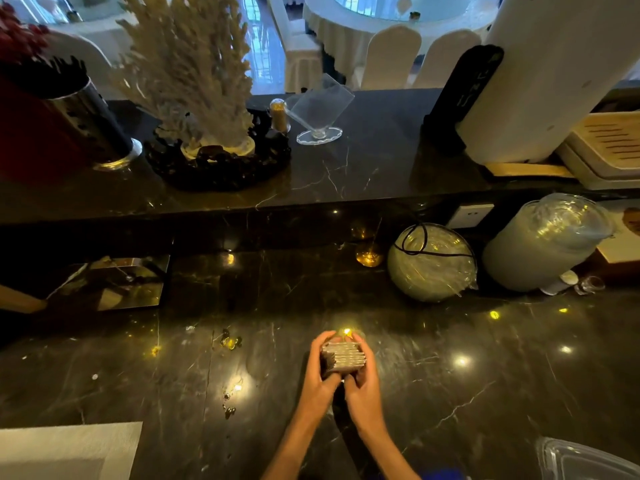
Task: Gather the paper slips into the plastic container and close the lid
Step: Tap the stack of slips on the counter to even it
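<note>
- Counter (450, 393): dark veined marble, glossy, dotted with lamp reflections.
- Plastic container (585, 460): clear, at the counter's near right corner, well apart from the hands.
- Left hand (320, 370) and right hand (363, 382): above the counter's middle, fingers curled closed on opposite sides of the stack.
- Paper slips (343, 356): a pale, fanned stack with staggered edges, pressed between both hands.

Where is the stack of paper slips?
The slips are low in the middle of the head view, held between the left hand and right hand just above the dark counter.
</note>
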The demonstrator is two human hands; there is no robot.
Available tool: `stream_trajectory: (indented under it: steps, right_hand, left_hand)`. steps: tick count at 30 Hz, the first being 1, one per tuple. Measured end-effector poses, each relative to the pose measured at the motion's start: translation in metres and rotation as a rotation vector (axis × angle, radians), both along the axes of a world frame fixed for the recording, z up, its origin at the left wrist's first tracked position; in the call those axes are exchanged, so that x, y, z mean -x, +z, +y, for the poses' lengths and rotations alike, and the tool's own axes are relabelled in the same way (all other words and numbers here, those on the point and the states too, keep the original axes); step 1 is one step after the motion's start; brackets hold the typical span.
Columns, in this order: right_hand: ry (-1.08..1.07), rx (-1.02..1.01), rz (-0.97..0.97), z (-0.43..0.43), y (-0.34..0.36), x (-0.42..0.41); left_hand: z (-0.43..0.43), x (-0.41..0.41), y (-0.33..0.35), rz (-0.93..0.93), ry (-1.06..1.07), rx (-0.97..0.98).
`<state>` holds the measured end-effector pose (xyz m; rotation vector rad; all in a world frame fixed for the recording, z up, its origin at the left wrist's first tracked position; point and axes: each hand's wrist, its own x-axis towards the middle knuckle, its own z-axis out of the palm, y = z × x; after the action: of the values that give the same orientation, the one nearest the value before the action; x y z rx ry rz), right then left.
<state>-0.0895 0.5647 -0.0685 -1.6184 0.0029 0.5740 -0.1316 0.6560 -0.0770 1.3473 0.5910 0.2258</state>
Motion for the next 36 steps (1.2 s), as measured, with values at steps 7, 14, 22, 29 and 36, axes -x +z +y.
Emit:
stream_trajectory:
  steps: [7,14,22,29,36]
  right_hand:
    - [0.003,0.009,-0.010,0.000,-0.003,0.009]
    - [0.107,0.006,-0.033,-0.002,-0.005,0.006]
    - [0.164,0.042,-0.044,-0.004,-0.003,-0.006]
    - [0.168,0.079,-0.040,0.000,-0.004,-0.011]
    - [0.245,0.070,-0.045,-0.005,-0.010,-0.011]
  left_hand:
    - [-0.007,0.006,-0.001,0.002,-0.022,-0.103]
    - [-0.011,0.002,-0.005,0.001,-0.037,-0.215]
    - [-0.004,-0.006,-0.007,0.080,-0.094,-0.246]
    - [-0.005,-0.014,0.001,0.039,-0.061,-0.201]
    - [-0.009,-0.006,-0.004,0.063,-0.040,-0.058]
